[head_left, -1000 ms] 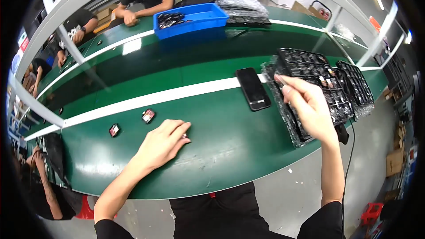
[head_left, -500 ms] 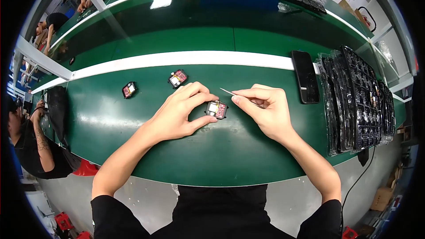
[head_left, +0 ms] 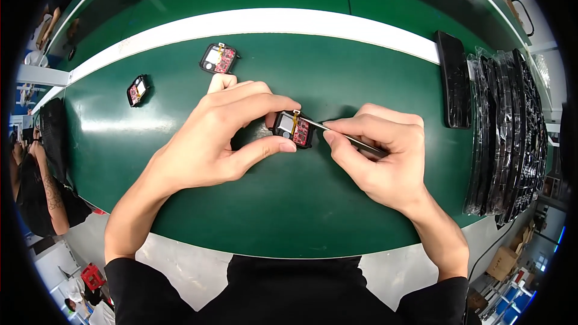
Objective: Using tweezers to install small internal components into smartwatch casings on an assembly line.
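A small black-framed electronic module with a red circuit board, a silver square part and a yellow flex strip lies at the middle of the green bench. My left hand grips it by its edges, with the thumb at the near edge and the fingers at the far edge. In my right hand are slim metal tweezers, pinched between thumb and fingers. Their tip meets the top of the module, close to the yellow strip; whether it grasps anything is too small to tell.
Two similar modules, one just beyond my left hand and another farther left, lie on the bench. A black phone rests at the right, beside upright black plastic trays. A white rail runs behind. A co-worker sits at left.
The tweezers' tip has come down from above the bench onto the module. My left hand still grips the module. The whole view has shifted closer to the bench.
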Motion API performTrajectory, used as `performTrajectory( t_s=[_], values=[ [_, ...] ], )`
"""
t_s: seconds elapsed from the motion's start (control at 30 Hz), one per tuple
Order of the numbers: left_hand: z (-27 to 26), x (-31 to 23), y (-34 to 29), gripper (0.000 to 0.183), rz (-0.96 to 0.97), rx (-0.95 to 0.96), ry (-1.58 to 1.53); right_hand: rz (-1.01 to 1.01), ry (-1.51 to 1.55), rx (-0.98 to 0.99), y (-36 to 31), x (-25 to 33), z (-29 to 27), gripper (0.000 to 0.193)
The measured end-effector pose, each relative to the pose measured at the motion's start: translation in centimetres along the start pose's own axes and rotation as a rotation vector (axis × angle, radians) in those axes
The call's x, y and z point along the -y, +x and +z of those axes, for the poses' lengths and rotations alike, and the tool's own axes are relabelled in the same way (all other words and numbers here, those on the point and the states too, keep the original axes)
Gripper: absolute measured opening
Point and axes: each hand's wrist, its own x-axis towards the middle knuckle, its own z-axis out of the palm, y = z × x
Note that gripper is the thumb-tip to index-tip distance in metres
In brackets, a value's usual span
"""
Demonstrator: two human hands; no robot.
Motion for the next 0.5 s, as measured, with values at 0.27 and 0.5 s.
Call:
performTrajectory(
  t_s=[0.27,0.5],
  values=[
    [0.39,0.22,0.04,0.053,-0.006,-0.014,-0.021,-0.054,-0.026,-0.038,-0.10,-0.60,0.62,0.014],
    [0.20,0.08,0.11,0.051,0.012,-0.020,0.002,-0.034,-0.009,-0.037,-0.06,-0.41,0.58,0.014]
  ],
)
